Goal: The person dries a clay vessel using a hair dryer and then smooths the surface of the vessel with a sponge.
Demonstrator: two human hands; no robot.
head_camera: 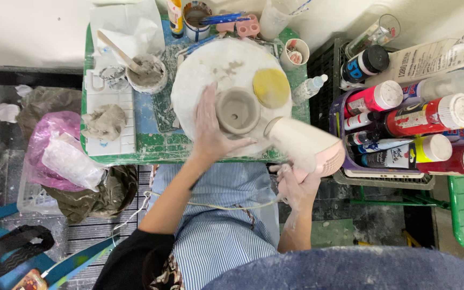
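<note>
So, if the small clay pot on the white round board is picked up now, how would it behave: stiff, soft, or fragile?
The clay pot looks grey and unfired, so it probably dents under finger pressure. The left hand cups its side, suggesting it needs gentle support. Its broad base on the round board makes tipping unlikely.

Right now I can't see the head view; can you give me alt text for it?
Seen from above, the left hand rests against a small grey clay pot on a round white board, while the right hand aims a pale hair dryer at it. A yellow sponge lies beside the pot; paint bottles fill a basket on the right.
</note>
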